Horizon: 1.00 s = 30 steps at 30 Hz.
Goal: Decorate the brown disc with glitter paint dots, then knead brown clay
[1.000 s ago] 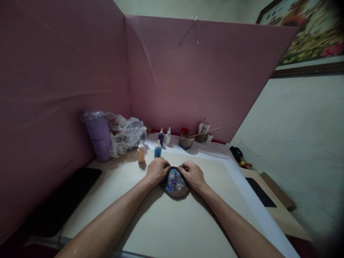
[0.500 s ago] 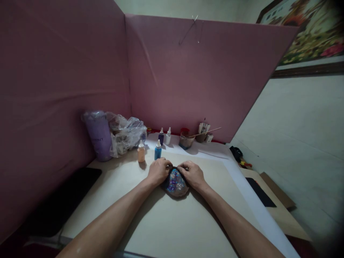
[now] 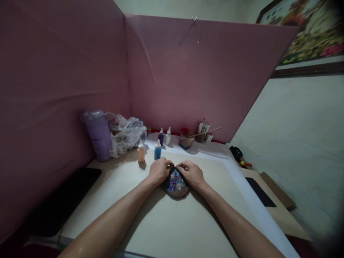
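A small rounded pouch (image 3: 176, 184) with shiny blue, purple and silver sequins lies on the table between my hands. My left hand (image 3: 160, 170) pinches the dark far edge of the pouch on its left side. On the right of that same edge, my right hand (image 3: 191, 172) has its fingers pressed together too. The fingertips of both hands almost meet there, and they partly hide the edge. Just beyond my left hand stands a blue bottle (image 3: 157, 152) with a white nozzle cap, and left of it a peach bottle (image 3: 141, 154).
At the back stand a dark purple bottle (image 3: 160, 138), a white bottle (image 3: 168, 137), a cup (image 3: 186, 142) with a brush across it, and a holder of pens (image 3: 203, 133). A purple tumbler (image 3: 99, 138) and crumpled plastic bag (image 3: 129, 134) are at the left.
My fingertips have shifted slightly along the far edge of the pouch, closer together. The pouch and the bottles stay where they were.
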{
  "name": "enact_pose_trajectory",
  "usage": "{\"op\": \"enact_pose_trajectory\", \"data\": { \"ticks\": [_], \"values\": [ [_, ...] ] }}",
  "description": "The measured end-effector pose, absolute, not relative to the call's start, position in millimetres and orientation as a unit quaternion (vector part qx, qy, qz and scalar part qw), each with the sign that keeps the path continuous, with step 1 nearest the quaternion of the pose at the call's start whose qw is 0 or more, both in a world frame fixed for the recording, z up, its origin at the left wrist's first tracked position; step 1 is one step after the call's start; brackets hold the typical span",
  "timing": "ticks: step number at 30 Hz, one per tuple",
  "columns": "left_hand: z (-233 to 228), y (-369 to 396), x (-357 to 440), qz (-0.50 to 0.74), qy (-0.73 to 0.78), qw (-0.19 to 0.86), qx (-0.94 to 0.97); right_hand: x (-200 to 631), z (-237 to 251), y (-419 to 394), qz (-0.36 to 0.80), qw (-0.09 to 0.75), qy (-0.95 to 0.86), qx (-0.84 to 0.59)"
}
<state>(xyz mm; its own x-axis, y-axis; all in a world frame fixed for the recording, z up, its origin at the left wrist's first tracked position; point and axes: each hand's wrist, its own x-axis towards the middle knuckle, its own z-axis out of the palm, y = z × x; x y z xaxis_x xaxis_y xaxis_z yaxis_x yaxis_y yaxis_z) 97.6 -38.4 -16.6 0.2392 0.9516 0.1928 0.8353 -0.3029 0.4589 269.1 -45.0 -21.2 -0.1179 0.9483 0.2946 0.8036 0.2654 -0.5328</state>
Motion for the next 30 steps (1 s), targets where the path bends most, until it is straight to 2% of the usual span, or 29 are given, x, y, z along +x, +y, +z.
{"op": "enact_pose_trajectory", "data": {
  "ticks": [4,11,17,30],
  "values": [
    [-18,-36,99,0.222,0.575,0.130,0.777,269,-20,-46,0.122,0.291,-0.741,-0.593],
    [-14,-33,90,0.284,0.581,0.188,0.739,272,-25,-45,0.140,0.310,-0.736,-0.585],
    [-3,-39,79,0.243,0.643,0.141,0.712,278,-29,-44,0.155,0.336,-0.729,-0.576],
    [7,-43,73,0.202,0.661,0.146,0.708,279,-31,-44,0.150,0.343,-0.732,-0.570]
  ]
}}
